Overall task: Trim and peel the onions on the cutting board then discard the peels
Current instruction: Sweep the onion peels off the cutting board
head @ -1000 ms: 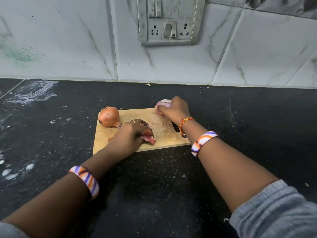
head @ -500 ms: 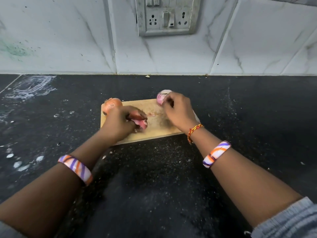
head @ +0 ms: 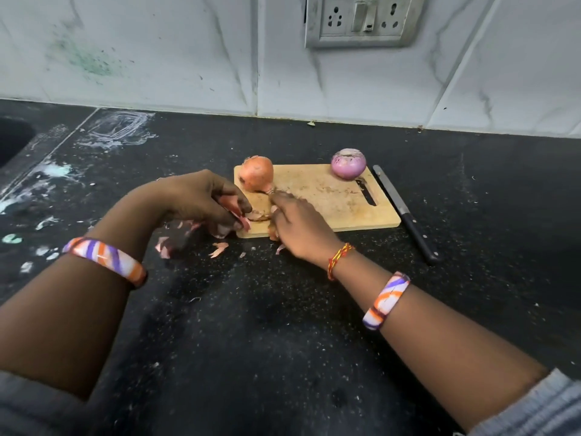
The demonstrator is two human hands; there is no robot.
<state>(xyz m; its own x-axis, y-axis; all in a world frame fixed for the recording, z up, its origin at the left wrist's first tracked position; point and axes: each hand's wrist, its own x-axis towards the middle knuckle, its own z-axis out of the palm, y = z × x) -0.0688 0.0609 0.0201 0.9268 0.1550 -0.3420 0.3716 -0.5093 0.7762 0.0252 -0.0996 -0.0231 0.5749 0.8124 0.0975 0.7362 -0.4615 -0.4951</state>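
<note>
A wooden cutting board (head: 330, 196) lies on the black counter. An unpeeled orange-brown onion (head: 256, 174) stands at its back left corner, and a peeled purple onion (head: 348, 164) sits at the back right. My left hand (head: 201, 199) curls round a bunch of pink onion peels (head: 234, 212) just off the board's left edge. My right hand (head: 298, 225) lies flat over the board's front left corner, its fingers on peel scraps there. More loose peels (head: 218, 249) are scattered on the counter in front of the board.
A black-handled knife (head: 405, 215) lies on the counter just right of the board. A sink edge (head: 12, 140) shows at far left. White smears mark the left counter. A switch and socket plate (head: 361, 20) hangs on the tiled wall behind.
My right hand has let go of the peeled purple onion and moved left to the scraps at the board's front left. My left hand has shifted off the board's left edge with the peels.
</note>
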